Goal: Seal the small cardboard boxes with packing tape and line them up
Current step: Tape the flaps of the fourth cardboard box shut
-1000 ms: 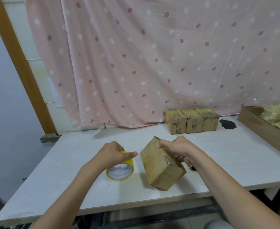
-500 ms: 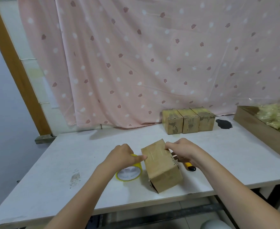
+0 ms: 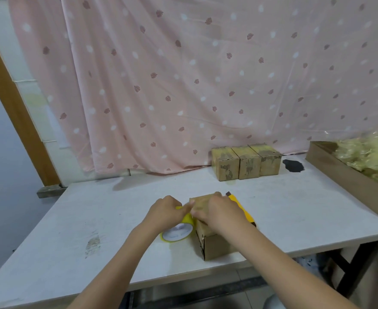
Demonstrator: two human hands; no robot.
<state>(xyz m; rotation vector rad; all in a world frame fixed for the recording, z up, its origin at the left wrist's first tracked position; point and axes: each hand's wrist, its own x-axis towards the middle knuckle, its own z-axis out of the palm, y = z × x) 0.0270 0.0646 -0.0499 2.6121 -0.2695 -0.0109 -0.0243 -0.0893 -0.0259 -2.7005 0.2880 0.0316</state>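
I see the left hand (image 3: 166,212) curled over the yellow tape roll (image 3: 179,230), gripping it just left of the box. Right hand (image 3: 217,211) lies flat-ish on top of the open-work cardboard box (image 3: 214,241), fingers pressing its lid; whether they pinch tape I cannot tell. That box sits near the front edge of the desk (image 3: 94,215). One yellow cutter (image 3: 241,208) beside it on the right. Three sealed boxes (image 3: 246,162) touching in a row at the back. One cardboard tray (image 3: 348,181) far right.

Brown box (image 3: 214,244) flat on table, yellow tape roll (image 3: 177,233) seemingly touching, three boxes (image 3: 246,162) behind.
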